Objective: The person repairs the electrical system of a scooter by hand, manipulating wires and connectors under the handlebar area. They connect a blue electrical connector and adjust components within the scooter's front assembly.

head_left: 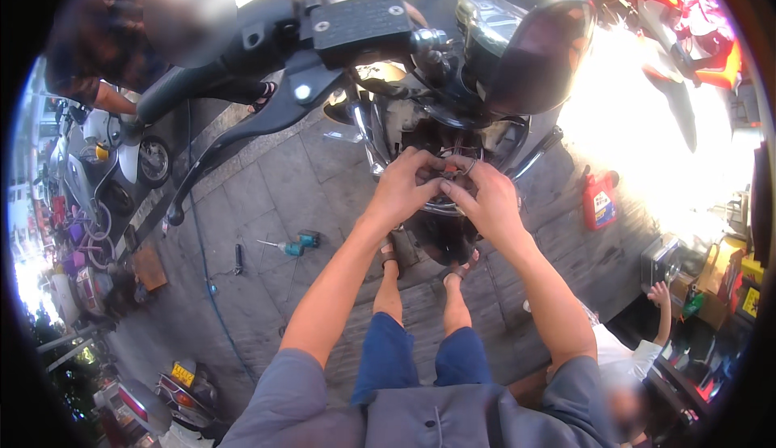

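Note:
Both my hands are pinched close together in front of the motorcycle's open headlight housing (517, 137). My left hand (408, 179) has thumb and fingers closed at a small red piece (450, 171). On its other side, my right hand (487, 193) is closed too, its thumb meeting the left thumb. The piece is mostly covered by my fingers, so its exact kind is unclear. Thin wires (473, 147) show inside the dark housing just beyond my fingertips. Below my hands is the dark, shiny front fender (440, 238).
Above my hands are the brake lever (234, 133), fluid reservoir (360, 23) and round mirror (541, 56). A teal power driver (295, 246) and a black-handled tool (238, 259) lie on the paving. A red jug (600, 201) stands right. People are at upper left and lower right.

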A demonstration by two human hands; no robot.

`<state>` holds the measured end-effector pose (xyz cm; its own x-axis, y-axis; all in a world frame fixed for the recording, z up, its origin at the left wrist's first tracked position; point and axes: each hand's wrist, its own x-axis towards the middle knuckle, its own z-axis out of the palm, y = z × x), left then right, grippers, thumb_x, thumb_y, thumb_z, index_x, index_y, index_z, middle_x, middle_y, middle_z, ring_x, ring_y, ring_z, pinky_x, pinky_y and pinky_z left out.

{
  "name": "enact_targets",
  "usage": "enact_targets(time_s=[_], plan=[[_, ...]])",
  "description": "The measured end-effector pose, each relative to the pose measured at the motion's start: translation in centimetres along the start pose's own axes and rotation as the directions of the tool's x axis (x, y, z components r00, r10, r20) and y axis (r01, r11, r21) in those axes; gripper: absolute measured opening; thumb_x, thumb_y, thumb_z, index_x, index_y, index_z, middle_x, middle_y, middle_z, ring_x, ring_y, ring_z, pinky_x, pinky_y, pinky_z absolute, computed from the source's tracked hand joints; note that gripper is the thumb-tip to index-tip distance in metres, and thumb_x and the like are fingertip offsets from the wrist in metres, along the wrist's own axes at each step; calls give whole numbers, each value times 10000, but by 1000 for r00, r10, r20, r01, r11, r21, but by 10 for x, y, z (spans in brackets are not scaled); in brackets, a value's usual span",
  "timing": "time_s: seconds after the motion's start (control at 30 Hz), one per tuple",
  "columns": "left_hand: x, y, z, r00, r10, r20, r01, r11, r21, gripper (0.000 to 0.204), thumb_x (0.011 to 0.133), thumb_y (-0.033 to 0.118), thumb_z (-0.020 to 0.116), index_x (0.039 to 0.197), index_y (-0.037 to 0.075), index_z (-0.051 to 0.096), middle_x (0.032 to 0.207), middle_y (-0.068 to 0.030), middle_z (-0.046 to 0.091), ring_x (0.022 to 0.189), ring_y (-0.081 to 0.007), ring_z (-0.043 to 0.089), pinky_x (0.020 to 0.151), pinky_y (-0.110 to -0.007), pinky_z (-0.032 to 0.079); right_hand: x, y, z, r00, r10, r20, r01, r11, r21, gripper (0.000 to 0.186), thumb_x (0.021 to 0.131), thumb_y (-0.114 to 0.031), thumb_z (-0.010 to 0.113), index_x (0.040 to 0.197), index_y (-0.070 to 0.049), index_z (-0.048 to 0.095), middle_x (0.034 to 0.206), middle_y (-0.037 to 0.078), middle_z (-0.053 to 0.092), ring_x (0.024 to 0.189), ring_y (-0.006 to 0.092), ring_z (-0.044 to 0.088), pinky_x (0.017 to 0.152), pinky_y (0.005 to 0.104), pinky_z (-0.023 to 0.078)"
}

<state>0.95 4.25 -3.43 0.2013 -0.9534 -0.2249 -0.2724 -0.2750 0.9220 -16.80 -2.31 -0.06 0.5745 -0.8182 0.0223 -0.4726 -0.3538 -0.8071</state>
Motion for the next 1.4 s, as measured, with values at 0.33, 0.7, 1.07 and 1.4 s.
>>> enact_targets(time_s=[0.33, 0.7, 1.07, 1.4], plan=[[-14, -11, 23, 956, 185, -226, -129, 962, 241, 348, 800, 166, 798, 1105, 69, 662, 1069, -100, 625, 1004, -306, 638, 892, -414, 524, 4, 13, 9, 915, 366, -173, -355, 930, 89, 241, 933, -210, 663, 979, 25, 693, 750, 139, 700, 687, 250, 675, 684, 370, 504], [-13, -35, 21, 961, 189, -203, -178, 981, 73, 384, 821, 185, 791, 1161, 75, 650, 1149, -90, 627, 1113, -312, 581, 947, -406, 497, -31, -9, 5, 976, -176, -126, 114, 913, -392, 125, 871, -133, 733, 927, -41, 668, 909, 115, 599, 862, 309, 622, 738, 441, 511], [-19, -60, 27, 915, 278, -292, -274, 960, 55, 351, 836, 134, 756, 1158, 56, 642, 1109, -97, 635, 1050, -310, 613, 873, -398, 523, -4, -26, 22, 1000, 1, -15, -10, 771, -637, 227, 861, -228, 749, 991, -42, 750, 955, 112, 616, 963, 318, 622, 777, 441, 540], [-21, -46, 34, 873, 281, -398, -294, 955, 30, 310, 843, 109, 723, 1146, 65, 674, 1072, -106, 647, 1023, -346, 605, 899, -431, 495, -3, -33, 42, 996, 35, -76, -75, 771, -632, 207, 847, -194, 749, 984, -38, 744, 1026, 120, 611, 1002, 330, 609, 798, 457, 535]])
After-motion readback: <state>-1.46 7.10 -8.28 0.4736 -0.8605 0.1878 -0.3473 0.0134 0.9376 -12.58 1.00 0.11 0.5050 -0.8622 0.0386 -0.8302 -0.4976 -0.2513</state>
